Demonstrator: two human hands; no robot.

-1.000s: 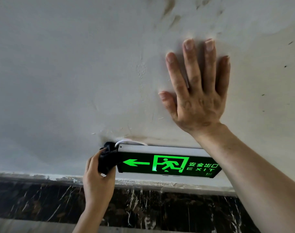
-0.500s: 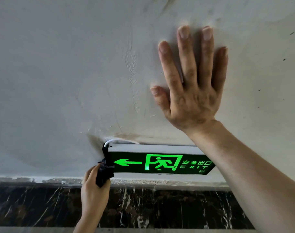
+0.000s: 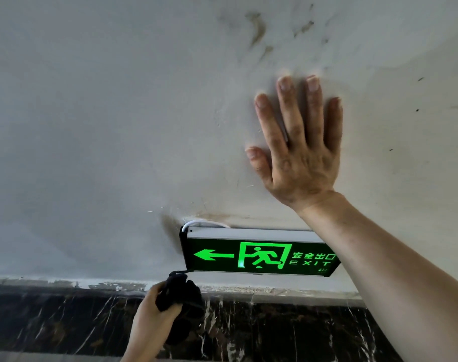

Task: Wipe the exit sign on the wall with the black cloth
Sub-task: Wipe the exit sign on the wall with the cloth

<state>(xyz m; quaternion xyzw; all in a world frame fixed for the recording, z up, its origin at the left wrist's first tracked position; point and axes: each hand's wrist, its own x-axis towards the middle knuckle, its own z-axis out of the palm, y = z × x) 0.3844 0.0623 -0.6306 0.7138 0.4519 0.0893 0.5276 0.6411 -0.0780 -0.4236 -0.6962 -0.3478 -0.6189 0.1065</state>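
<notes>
The exit sign [image 3: 259, 256] hangs low on the grey wall, glowing green with an arrow, a running figure and "EXIT" on a black face under a silver top rail. My left hand [image 3: 152, 317] is below its lower left corner, closed around the bunched black cloth [image 3: 179, 296]; the cloth's tip just reaches that corner. My right hand [image 3: 298, 158] lies flat on the wall above the sign, fingers spread, holding nothing. My right forearm covers the sign's right end.
A white cable [image 3: 204, 222] loops out of the wall at the sign's top left. Dark smudges stain the wall [image 3: 92, 126] beside and above the sign. A black marble skirting [image 3: 53, 322] with white veins runs under a chipped plaster edge.
My left hand has slid the cloth down from the sign's left end to below its lower left corner. My right hand has stayed flat on the wall.
</notes>
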